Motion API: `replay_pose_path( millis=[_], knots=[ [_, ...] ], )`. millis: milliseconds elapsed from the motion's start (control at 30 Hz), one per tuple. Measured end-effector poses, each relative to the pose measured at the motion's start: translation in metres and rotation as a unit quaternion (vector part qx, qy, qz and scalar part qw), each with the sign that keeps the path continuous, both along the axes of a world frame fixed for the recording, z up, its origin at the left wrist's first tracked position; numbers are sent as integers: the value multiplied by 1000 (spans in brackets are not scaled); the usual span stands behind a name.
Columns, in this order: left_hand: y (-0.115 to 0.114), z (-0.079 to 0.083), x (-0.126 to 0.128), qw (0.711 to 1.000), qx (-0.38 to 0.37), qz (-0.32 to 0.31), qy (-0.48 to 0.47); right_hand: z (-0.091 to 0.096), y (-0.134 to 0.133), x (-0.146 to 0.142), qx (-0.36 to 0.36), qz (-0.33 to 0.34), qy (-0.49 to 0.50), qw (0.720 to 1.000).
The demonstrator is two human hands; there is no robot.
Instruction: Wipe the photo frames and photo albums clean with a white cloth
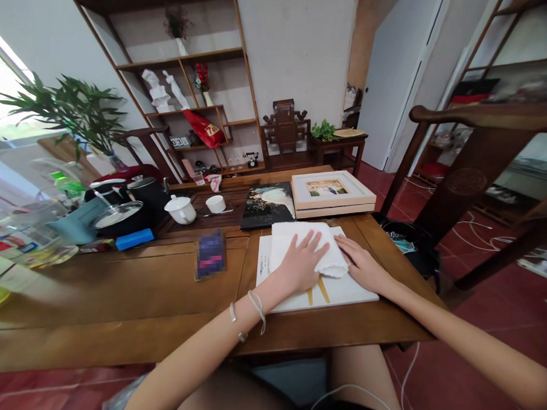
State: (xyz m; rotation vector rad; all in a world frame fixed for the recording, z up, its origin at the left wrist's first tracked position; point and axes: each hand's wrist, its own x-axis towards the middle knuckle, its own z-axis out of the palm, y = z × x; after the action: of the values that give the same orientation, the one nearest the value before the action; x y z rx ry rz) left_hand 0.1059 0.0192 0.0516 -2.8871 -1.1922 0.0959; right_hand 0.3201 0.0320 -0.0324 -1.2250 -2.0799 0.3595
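My left hand (pixel 305 261) lies with fingers spread on top of a folded white cloth (pixel 281 238), pressing it flat. Under the cloth is a flat white board or book (pixel 350 291) with gold-coloured strokes and small print along its left side; the cloth covers much of its face. My right hand (pixel 364 266) rests at the right edge of this white item, fingers stretched out beside the cloth. Just behind stand a dark photo panel (pixel 267 202) and a white framed picture (pixel 334 193), which sits on a pale wooden base or second frame.
On the wooden table (pixel 146 295), a dark blue blurred packet (pixel 210 254) lies left of the cloth. Further left are a lidded white cup (pixel 180 209), a small white cup (pixel 216 204), a blue block (pixel 135 239), and a black pot (pixel 122 219). A wooden chair (pixel 463 178) stands right.
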Motion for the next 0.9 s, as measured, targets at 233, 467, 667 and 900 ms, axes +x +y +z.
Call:
replay_pose_path(
  millis=[233, 467, 667, 900],
  knots=[
    [-69, 17, -14, 996, -73, -37, -42, -3, 1, 1, -3, -8, 19, 1000],
    [-11, 26, -12, 979, -104, -4, -174, 4, -3, 0, 3, 13, 16, 1000],
    [55, 11, 17, 967, -93, -46, -231, 10, -5, -6, 30, 1, 3, 1000],
    [72, 12, 49, 990, -51, -58, -122, 9, -6, -4, 5, -21, -8, 1000]
  ],
)
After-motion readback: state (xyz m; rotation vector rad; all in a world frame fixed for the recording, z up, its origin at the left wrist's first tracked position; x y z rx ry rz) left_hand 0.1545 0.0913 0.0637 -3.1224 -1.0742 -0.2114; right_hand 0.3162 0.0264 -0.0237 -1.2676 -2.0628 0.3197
